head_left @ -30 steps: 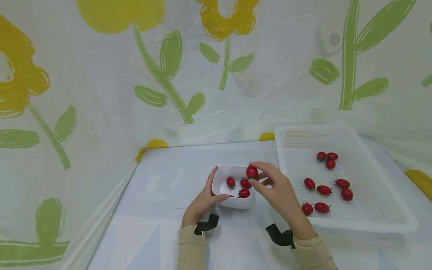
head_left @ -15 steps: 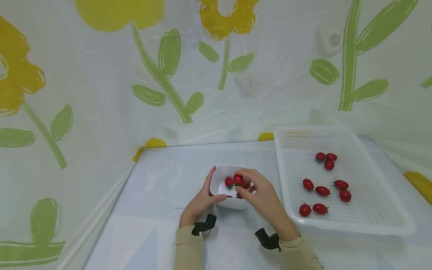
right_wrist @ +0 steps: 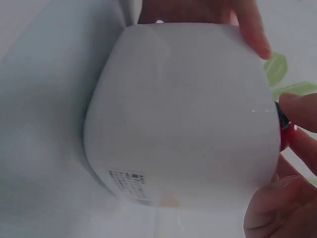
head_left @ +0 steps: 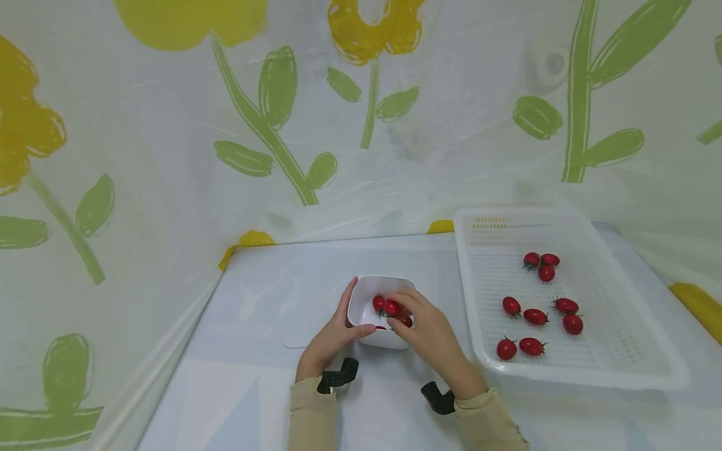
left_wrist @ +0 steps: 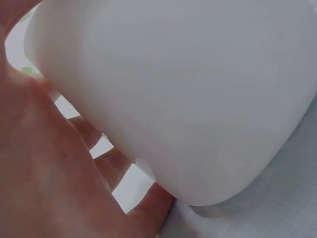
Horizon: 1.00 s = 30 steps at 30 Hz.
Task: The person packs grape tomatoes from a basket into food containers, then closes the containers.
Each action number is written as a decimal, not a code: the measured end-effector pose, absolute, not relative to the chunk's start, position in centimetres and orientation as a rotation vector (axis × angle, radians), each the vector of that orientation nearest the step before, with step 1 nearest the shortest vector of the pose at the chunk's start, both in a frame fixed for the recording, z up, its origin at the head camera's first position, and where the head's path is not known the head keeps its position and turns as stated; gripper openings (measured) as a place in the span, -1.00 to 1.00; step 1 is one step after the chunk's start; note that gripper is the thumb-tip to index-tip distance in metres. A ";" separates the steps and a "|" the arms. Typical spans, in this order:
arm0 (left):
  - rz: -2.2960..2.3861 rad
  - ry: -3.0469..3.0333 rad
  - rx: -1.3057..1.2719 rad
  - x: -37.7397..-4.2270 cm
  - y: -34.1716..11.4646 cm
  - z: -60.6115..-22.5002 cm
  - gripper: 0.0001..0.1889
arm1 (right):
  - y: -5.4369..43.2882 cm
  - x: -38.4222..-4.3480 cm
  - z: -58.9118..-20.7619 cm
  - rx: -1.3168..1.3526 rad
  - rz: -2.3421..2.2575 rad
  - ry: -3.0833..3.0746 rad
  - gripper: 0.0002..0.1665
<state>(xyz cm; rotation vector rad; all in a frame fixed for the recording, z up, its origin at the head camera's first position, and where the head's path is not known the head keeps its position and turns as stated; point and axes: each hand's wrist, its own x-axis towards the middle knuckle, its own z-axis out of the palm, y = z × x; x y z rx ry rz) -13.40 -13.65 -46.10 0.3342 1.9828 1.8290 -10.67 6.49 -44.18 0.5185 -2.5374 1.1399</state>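
left grip (head_left: pixel 331 339): 1 bowl (head_left: pixel 386 340) | right grip (head_left: pixel 429 331): 1 tomato (head_left: pixel 392 307) | basket (head_left: pixel 592 376): 9 tomatoes (head_left: pixel 535 317)

The left hand's grip (head_left: pixel 331 338) holds a white bowl (head_left: pixel 385 340); the right hand's grip (head_left: pixel 431 332) pinches a red tomato (head_left: pixel 392 308) at the bowl's opening. A white basket (head_left: pixel 586 376) on the tabletop (head_left: pixel 242 338) carries nine tomatoes (head_left: pixel 535 316).

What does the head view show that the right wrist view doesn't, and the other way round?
Only the head view: the white basket with nine tomatoes in it, and the inside of the white box. Only the right wrist view: a printed label on the box. Both: the box, the left hand gripping it, and the right hand pinching a red tomato.
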 end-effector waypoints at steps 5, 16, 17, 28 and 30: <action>1.802 2.008 0.345 -13.4 -13.6 -45.9 -0.02 | 6.2 -10.6 -44.7 0.494 1.087 -2.567 -0.54; 1.784 2.022 0.352 -13.4 -13.4 -45.2 -0.01 | 6.3 -10.9 -44.6 0.557 1.073 -2.600 -0.52; 1.784 2.021 0.350 -13.4 -13.4 -45.2 -0.01 | 6.3 -10.9 -44.6 0.562 1.080 -2.602 -0.52; 1.755 2.063 0.304 -13.1 -13.5 -45.3 -0.04 | 6.2 -10.9 -45.0 0.570 1.109 -2.581 -0.54; 1.760 2.056 0.306 -13.0 -13.5 -45.4 -0.05 | 6.2 -10.9 -44.9 0.560 1.122 -2.575 -0.56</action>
